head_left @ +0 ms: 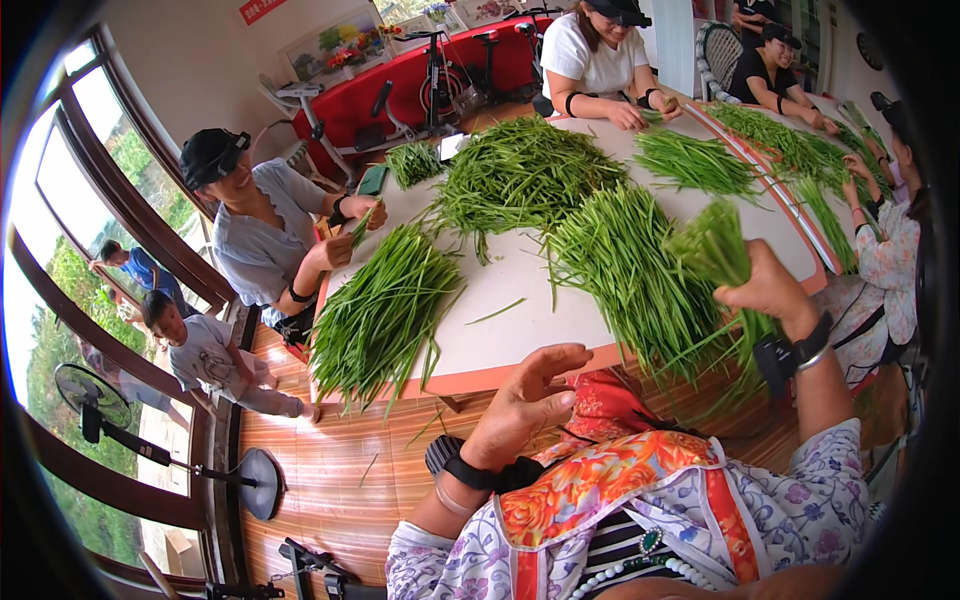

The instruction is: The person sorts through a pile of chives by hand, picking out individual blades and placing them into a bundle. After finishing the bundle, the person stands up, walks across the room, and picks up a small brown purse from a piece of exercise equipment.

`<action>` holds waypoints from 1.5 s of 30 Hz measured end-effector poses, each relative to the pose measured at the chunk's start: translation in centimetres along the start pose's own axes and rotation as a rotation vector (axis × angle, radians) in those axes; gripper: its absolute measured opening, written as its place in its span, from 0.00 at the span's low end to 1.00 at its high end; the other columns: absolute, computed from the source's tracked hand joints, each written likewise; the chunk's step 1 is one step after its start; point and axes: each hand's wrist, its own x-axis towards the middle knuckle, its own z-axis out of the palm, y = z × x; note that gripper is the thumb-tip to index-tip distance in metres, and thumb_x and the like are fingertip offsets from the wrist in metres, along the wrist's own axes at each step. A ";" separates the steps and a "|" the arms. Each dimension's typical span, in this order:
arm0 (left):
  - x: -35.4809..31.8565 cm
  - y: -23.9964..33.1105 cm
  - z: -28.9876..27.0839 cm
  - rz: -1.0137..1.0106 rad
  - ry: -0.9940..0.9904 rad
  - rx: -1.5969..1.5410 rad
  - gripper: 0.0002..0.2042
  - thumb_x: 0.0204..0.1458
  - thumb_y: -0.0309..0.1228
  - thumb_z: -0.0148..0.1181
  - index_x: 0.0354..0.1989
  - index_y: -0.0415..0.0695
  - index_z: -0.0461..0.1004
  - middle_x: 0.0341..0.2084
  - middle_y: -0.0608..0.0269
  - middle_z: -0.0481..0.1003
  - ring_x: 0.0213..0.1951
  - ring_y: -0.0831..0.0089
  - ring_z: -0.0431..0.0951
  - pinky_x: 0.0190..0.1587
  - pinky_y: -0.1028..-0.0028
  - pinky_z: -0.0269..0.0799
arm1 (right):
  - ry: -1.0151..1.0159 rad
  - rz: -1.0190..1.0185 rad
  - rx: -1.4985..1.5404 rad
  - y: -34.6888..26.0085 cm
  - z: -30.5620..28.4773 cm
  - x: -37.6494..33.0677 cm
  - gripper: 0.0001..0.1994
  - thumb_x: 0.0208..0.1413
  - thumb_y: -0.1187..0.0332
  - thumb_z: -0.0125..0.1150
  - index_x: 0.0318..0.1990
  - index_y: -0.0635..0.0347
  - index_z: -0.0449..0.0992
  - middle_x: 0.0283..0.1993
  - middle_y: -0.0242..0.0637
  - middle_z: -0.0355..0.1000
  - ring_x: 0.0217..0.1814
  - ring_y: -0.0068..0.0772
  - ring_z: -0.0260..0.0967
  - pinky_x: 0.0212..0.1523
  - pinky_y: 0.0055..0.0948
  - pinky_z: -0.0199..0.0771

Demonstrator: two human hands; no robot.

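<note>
My right hand (768, 288) is closed around a bunch of long green stalks (712, 245), which look like garlic chives. The bunch is raised at the table's right front, its lower ends hanging below my fist. Just left of it, a thick pile of the same stalks (635, 275) lies at the table edge, some ends poking over. My left hand (535, 400) is held up empty in front of the table edge, fingers outstretched and thumb apart. Another pile (385, 305) lies at the left corner, and a large tangled heap (530, 175) spreads across the middle.
A pale table (520, 340) with an orange edge stands before me. At its left, a person (265, 225) in a cap handles stalks; another in white (600, 60) works opposite. More people sit at the right. A child (210, 350) and a standing fan (260, 482) are by the windows.
</note>
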 end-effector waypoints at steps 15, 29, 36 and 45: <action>-9.0 -4.2 -3.9 -0.147 0.537 0.053 0.13 0.59 0.28 0.60 0.50 0.39 0.73 0.44 0.58 0.79 0.48 0.71 0.77 0.52 0.73 0.71 | 0.377 0.358 -0.663 27.2 -16.8 6.1 0.22 0.32 0.75 0.67 0.41 0.75 0.74 0.27 0.49 0.74 0.28 0.42 0.76 0.29 0.40 0.74; -7.4 -4.4 -1.6 -0.284 0.593 0.055 0.13 0.62 0.28 0.57 0.52 0.37 0.72 0.45 0.54 0.78 0.49 0.67 0.78 0.55 0.69 0.71 | 0.185 0.417 -0.416 29.6 -15.0 7.9 0.25 0.32 0.65 0.76 0.42 0.67 0.78 0.37 0.46 0.79 0.39 0.42 0.77 0.43 0.36 0.75; -8.0 -6.2 -3.1 -0.333 0.560 0.226 0.13 0.62 0.28 0.57 0.51 0.34 0.72 0.44 0.54 0.79 0.49 0.68 0.78 0.55 0.70 0.72 | 0.342 0.451 -0.942 27.7 -12.6 7.5 0.49 0.39 0.52 0.76 0.67 0.64 0.58 0.60 0.54 0.68 0.62 0.53 0.66 0.59 0.46 0.69; -9.0 -6.4 -3.3 -0.342 0.530 0.257 0.15 0.62 0.30 0.58 0.53 0.33 0.72 0.45 0.54 0.78 0.49 0.69 0.78 0.54 0.72 0.73 | 0.230 0.596 -1.083 26.5 -10.5 7.9 0.46 0.50 0.47 0.68 0.70 0.63 0.53 0.64 0.51 0.65 0.67 0.53 0.60 0.61 0.53 0.66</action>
